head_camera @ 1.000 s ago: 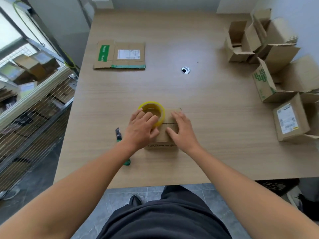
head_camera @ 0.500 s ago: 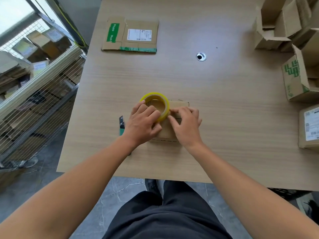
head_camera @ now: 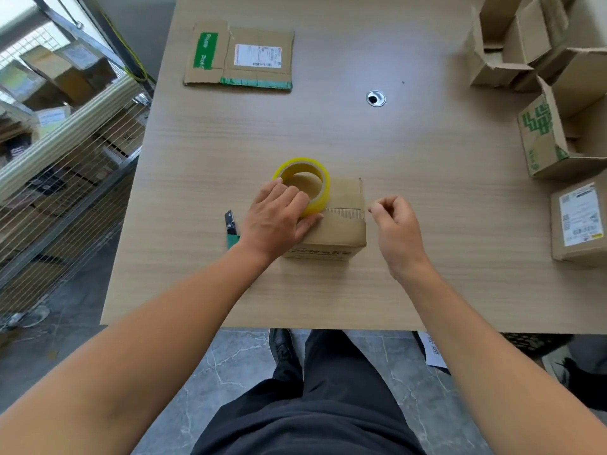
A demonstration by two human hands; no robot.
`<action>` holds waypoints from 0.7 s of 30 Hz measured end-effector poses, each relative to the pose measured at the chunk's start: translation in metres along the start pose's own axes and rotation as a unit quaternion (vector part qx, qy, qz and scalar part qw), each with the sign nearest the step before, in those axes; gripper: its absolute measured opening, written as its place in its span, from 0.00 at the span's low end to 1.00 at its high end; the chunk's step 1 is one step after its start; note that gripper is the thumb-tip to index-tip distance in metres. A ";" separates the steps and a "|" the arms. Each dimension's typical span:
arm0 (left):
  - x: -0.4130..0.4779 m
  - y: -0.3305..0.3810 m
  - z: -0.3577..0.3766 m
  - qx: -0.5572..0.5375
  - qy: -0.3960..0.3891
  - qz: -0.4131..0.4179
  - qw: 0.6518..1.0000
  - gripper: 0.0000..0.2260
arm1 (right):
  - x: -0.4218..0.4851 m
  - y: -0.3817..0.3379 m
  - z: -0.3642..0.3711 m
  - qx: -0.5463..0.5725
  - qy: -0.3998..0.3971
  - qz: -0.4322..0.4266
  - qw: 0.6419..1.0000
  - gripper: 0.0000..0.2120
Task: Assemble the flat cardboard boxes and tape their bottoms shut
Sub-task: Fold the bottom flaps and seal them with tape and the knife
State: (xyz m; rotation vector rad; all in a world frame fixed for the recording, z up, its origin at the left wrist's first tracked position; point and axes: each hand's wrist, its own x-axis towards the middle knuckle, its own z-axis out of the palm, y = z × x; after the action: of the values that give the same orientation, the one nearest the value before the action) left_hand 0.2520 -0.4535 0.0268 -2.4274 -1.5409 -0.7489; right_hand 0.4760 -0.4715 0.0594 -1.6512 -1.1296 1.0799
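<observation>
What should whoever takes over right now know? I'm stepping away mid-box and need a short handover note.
Left hand: grips the yellow tape roll, holding it on top of the box.
Right hand: fingers pinch what looks like the free end of the tape strip, just past the box's right edge.
Done: box folded up, strip stretched over its seam.
Left to do: press the strip down, cut it with the knife left of the box, then assemble the flat cardboard lying farther back.
</observation>
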 end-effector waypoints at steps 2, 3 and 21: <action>-0.003 0.002 0.001 0.001 0.011 0.001 1.000 0.18 | -0.001 -0.001 -0.003 0.019 -0.013 0.059 0.998 0.04; -0.004 0.002 0.002 0.006 0.014 -0.003 1.000 0.18 | 0.000 -0.003 -0.002 0.033 -0.033 0.075 0.996 0.05; -0.007 0.004 0.003 0.026 0.037 0.044 0.998 0.15 | 0.021 0.013 0.006 0.198 -0.024 0.199 0.959 0.11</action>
State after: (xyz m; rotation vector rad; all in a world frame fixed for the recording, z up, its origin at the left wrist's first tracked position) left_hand 0.2537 -0.4592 0.0215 -2.3862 -1.3983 -0.7628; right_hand 0.4778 -0.4540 0.0415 -1.5624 -0.5613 1.4976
